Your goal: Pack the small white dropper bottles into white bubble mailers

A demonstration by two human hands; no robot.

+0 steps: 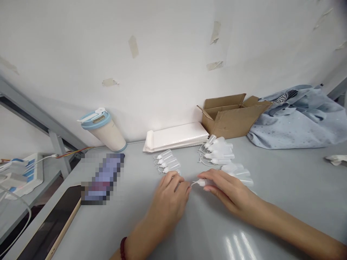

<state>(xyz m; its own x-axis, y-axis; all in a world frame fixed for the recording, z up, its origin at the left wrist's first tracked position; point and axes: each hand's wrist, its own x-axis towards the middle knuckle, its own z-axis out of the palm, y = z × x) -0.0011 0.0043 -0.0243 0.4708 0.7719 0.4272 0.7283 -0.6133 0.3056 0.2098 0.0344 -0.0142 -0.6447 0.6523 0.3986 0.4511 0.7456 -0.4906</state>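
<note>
My right hand (225,186) is closed round a small translucent squeeze bottle, and its white neck and tip (201,182) stick out leftward between thumb and fingers. Much of the bottle's body is hidden in the palm. A thin white strap (194,183) runs from the neck to my left hand (173,191), whose fingertips are pinched at its far end. Beyond my left hand lies a small row of similar squeeze bottles (168,161). A looser pile of the same bottles (219,150) lies past my right hand, with some partly hidden behind it.
White padded envelopes (176,135) are stacked by the wall, beside an open cardboard box (233,117) and a pale blue patterned cloth bag (300,121). At left stand a tumbler (107,131), a blurred-out phone-like object (104,177), another phone (54,224) and a power strip (32,171).
</note>
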